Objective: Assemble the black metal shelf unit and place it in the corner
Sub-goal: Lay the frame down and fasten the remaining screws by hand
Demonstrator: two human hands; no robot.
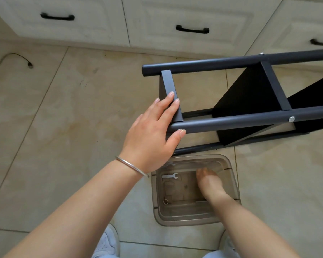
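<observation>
The black metal tube-framed shelf unit (250, 101) lies on its side on the floor, long axis running rightward from my left hand (153, 131), whose straight fingers steady its end. My right hand (211, 183) reaches into the clear plastic bin (157, 216); its fingers' state is unclear.

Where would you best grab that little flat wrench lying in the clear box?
Pinch the wrench from above by its straight middle shank. It lies flat on the floor of the clear box, whose walls block any sideways approach, and the forked end offers less to hold. The right hand is already inside.
</observation>
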